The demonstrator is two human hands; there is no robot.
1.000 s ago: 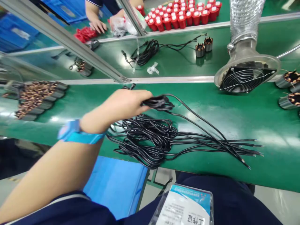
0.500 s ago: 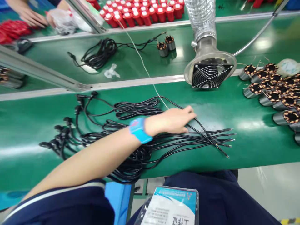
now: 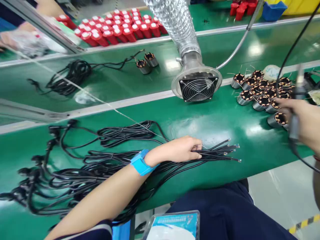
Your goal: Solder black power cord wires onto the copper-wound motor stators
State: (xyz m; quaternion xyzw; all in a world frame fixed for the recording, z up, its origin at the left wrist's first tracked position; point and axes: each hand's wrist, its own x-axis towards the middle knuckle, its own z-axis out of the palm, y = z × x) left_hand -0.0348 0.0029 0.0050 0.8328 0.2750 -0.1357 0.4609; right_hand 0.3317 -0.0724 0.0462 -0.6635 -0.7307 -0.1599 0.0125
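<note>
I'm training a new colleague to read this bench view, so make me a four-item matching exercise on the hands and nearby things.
1. left hand
2. right hand
3. wristband
4. fan

A. bright blue
B. at the lower end of a silvery duct
C. gripping a tool
D. on black cables

Pairs: 1-D, 2-C, 3-A, 4-B

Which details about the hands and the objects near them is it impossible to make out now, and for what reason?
All in the head view:
How many black cables the left hand grips, if any: the hand itself covers them.
The exact type of the tool in the right hand: motion blur.
Some copper-wound metal parts: behind that hand and tool.
The badge's lower part: cut off by the bottom edge.
</note>
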